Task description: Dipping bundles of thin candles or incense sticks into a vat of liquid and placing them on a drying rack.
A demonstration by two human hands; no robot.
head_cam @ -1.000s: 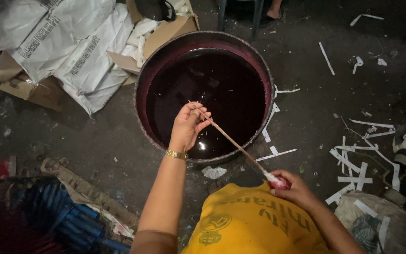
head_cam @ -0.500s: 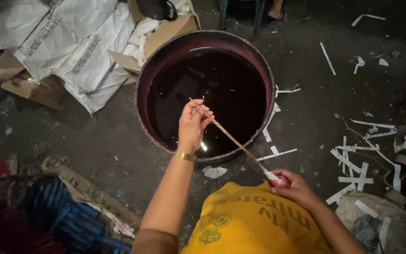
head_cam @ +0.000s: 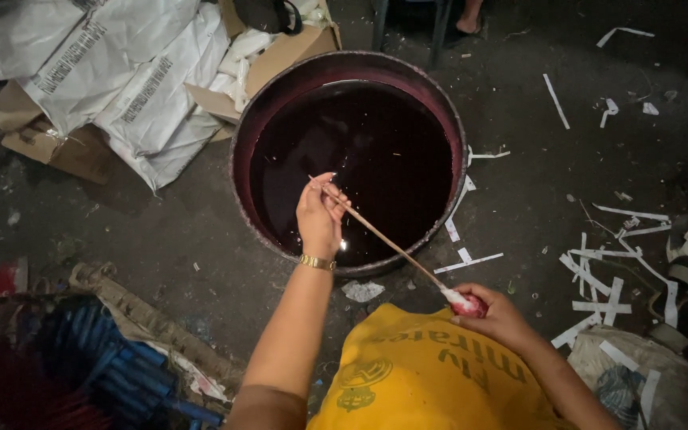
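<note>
A thin wooden stick point(head_cam: 384, 239) runs slantwise from my left hand point(head_cam: 320, 213) down to my right hand point(head_cam: 497, 315). My left hand pinches the stick's far end above the near edge of a big round tub point(head_cam: 242, 135) filled with dark red liquid point(head_cam: 360, 151). My right hand is closed around the stick's near end, where a small white and red bundle point(head_cam: 465, 302) is wrapped. A gold bracelet point(head_cam: 317, 262) sits on my left wrist. I wear a yellow shirt point(head_cam: 424, 378).
White sacks point(head_cam: 121, 80) and cardboard boxes point(head_cam: 280, 56) lie at the tub's far left. White paper strips point(head_cam: 599, 279) litter the dark floor on the right. A blue and red bundle point(head_cam: 81, 366) lies at the near left. Another person's foot point(head_cam: 468, 22) shows beyond the tub.
My left hand has slid slightly toward me along the tub's near edge, keeping hold of the stick's end. My right hand has stayed in place.
</note>
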